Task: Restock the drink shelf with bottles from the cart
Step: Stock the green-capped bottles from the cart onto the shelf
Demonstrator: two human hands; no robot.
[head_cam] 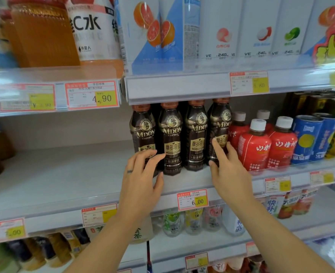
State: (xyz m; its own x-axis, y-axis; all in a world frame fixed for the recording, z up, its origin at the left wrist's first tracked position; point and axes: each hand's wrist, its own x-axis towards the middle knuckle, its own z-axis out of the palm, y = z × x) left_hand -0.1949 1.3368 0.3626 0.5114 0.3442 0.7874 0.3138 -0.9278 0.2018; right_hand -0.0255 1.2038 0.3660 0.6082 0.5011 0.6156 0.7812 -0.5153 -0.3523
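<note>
**Both hands at the row of dark coffee bottles on the middle shelf**

Four dark brown plastic coffee bottles with gold-and-black labels and copper caps (pixel 172 136) stand upright in a row on the white middle shelf (pixel 64 174), side by side and touching, their caps just under the shelf above.

The left hand (pixel 141 180) is spread — its fingertips (pixel 152 154) rest on the lower label of the leftmost bottle, the thumb lying near the base of the second. A thin dark band sits on one finger. The right hand (pixel 227 168) is also spread: the forefinger points up along the label of the rightmost coffee bottle, with the other fingers curled round its right side, between it and the neighbours. Neither hand is closed round a bottle.

Just right of the coffee row stand red-labelled bottles with white caps (pixel 255 146), then blue drink cans (pixel 304 138). Left of the row the shelf is bare. A red-framed price tag with a yellow patch reading 6.00 (pixel 192 200) hangs on the near shelf edge — between the two forearms.
</note>
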